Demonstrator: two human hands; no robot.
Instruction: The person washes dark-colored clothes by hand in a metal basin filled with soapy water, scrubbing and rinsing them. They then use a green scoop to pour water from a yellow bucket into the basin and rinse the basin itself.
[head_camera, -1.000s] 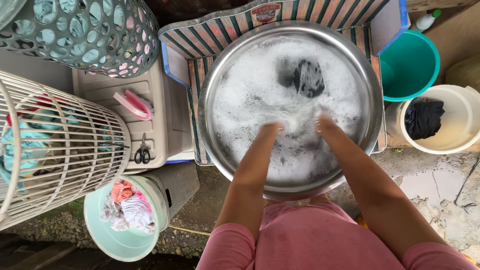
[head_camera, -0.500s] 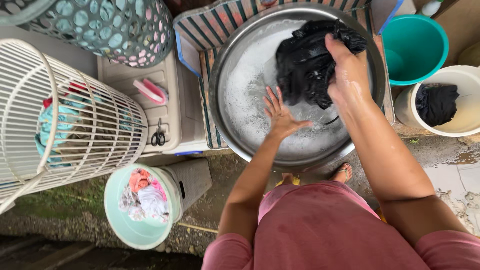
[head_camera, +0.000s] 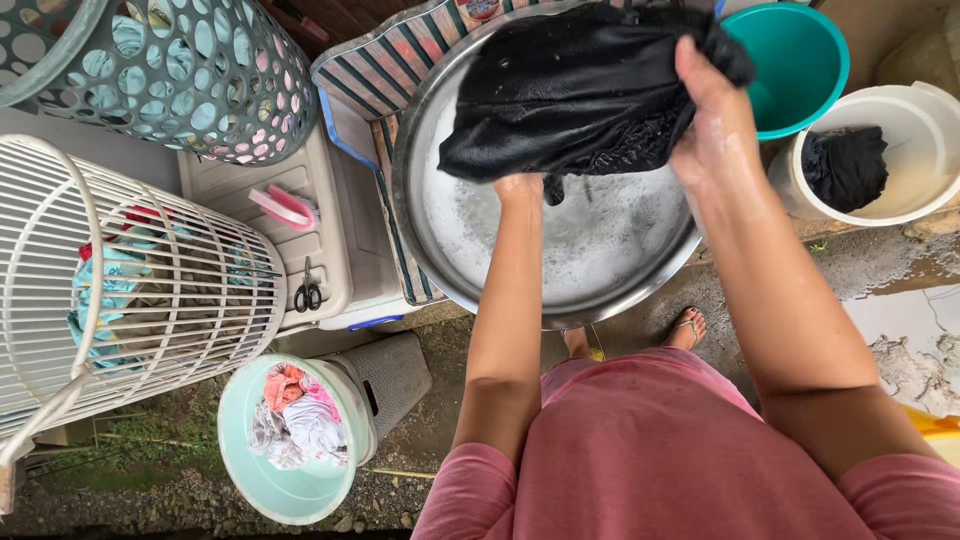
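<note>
**Black garment held up over the basin**

Our right hand (head_camera: 715, 125) is clenched on the right edge of the wet black garment (head_camera: 580, 90), fingers wrapped over the bunched cloth. Our left hand (head_camera: 520, 185) is under the garment's lower edge; the cloth hides its fingers, so we cannot tell how they grip. The garment hangs above the far half of the steel basin (head_camera: 420, 230), clear of the soapy water (head_camera: 590, 240).

Just right of the basin's far rim stands a teal bucket (head_camera: 800, 60), and beside it a white bucket (head_camera: 920, 130) holding dark cloth (head_camera: 845, 165). Left of the basin, on a grey lid, lie a pink scrub brush (head_camera: 285, 208) and scissors (head_camera: 308, 290). A white wire basket (head_camera: 130, 290) and a mint tub (head_camera: 250, 460) of clothes stand nearer us.
</note>
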